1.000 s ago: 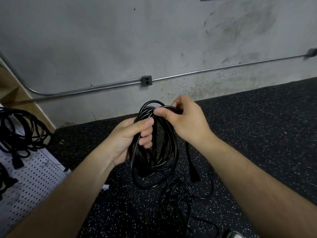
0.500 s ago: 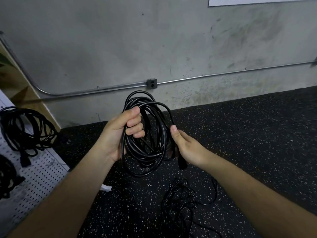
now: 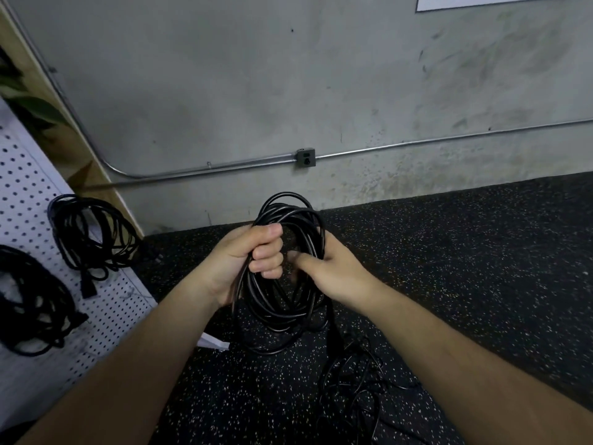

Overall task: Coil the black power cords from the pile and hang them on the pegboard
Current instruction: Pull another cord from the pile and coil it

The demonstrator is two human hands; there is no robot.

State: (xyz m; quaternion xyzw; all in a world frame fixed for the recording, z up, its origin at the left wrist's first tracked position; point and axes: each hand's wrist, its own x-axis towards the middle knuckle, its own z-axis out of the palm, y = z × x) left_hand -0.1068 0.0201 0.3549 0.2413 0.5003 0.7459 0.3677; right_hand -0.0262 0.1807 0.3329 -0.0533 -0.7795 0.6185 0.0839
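I see the black cord (image 3: 256, 306) wound into a glossy oval of loops, held up above the floor (image 3: 481, 268). My left hand (image 3: 244, 261) is fisted round its left side and my right hand (image 3: 337, 271) curls about its right strands. The loose pile (image 3: 353, 380) lies below on speckled rubber, with open room rightward. At left, the white pegboard (image 3: 29, 187) carries hung coils (image 3: 62, 232)

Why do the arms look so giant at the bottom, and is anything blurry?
Head view: the wide lens stretches its edges, so the bare forearms swell toward the bottom and the thin grey metal wall pipe bows slightly; the light is dim and soft, with faint shine on the coiled black power cord; the black cord bundles on the white pegboard look smeary.
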